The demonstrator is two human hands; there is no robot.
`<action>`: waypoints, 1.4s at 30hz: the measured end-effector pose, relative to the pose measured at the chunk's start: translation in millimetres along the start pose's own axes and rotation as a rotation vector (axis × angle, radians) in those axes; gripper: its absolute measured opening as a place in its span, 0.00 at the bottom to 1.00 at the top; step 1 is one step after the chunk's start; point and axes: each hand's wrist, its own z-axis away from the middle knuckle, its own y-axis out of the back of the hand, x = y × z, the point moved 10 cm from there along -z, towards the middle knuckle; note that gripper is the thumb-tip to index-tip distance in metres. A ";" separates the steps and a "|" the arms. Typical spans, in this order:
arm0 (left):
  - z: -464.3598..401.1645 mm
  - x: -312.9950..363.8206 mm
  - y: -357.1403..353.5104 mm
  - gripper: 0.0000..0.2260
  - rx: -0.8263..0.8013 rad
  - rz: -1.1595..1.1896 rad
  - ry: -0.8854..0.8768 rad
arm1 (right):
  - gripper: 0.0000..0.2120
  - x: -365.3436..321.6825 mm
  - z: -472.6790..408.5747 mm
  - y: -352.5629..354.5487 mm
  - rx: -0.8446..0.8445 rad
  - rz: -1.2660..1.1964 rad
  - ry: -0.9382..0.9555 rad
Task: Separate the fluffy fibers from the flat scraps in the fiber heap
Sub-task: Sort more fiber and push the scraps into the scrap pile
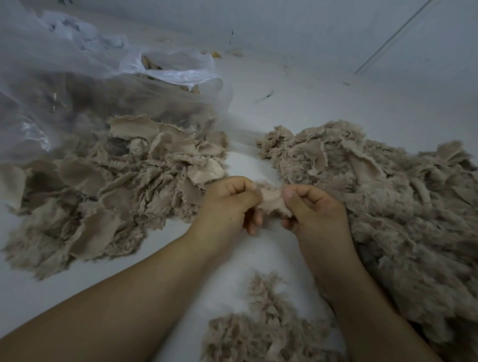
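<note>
Left hand (226,199) and right hand (312,207): both pinching one beige scrap (272,202) between them, above white tabletop (257,252). Flat scraps heap (102,192) at left; fiber heap (394,213) at right; fluffy fibers pile (265,336) nearest. Plastic bag (81,88) behind.

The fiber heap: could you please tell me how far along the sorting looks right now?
Partly done. A pile with many flat scraps lies at left, and a small fluffy pile sits near the forearms. In hand: the left hand and right hand pinch one piece between them. Left: the large heap at right.
</note>
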 end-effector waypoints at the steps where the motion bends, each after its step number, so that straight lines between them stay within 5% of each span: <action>1: 0.3 0.4 -2.1 0.07 -0.023 -0.028 0.006 | 0.06 -0.8 0.2 0.7 0.009 -0.001 0.004; 5: -0.2 2.0 -9.8 0.07 -0.120 -0.077 0.033 | 0.06 -4.0 3.4 -4.8 -0.037 0.040 0.024; 10: -1.1 4.1 -5.3 0.11 -0.040 -0.034 0.004 | 0.07 -7.0 6.1 -16.5 -0.140 0.068 0.045; 13: -2.1 0.9 -0.7 0.14 0.007 0.055 0.036 | 0.02 -2.5 2.3 -11.2 -0.094 0.092 0.036; 27: -3.6 -0.4 -8.0 0.20 -0.114 0.031 0.033 | 0.11 -10.1 5.4 -11.8 -0.087 0.042 0.071; 34: -5.8 -0.6 1.2 0.11 -0.018 0.139 0.048 | 0.16 -2.6 -0.8 -5.2 -0.049 -0.006 0.052; 39: -2.8 3.0 -3.1 0.14 -0.008 0.189 0.044 | 0.11 -1.1 9.6 -34.9 -0.289 0.427 0.143; 42: -2.3 5.7 8.3 0.15 0.083 0.090 -0.015 | 0.11 -3.3 7.5 -26.4 -0.226 0.345 0.129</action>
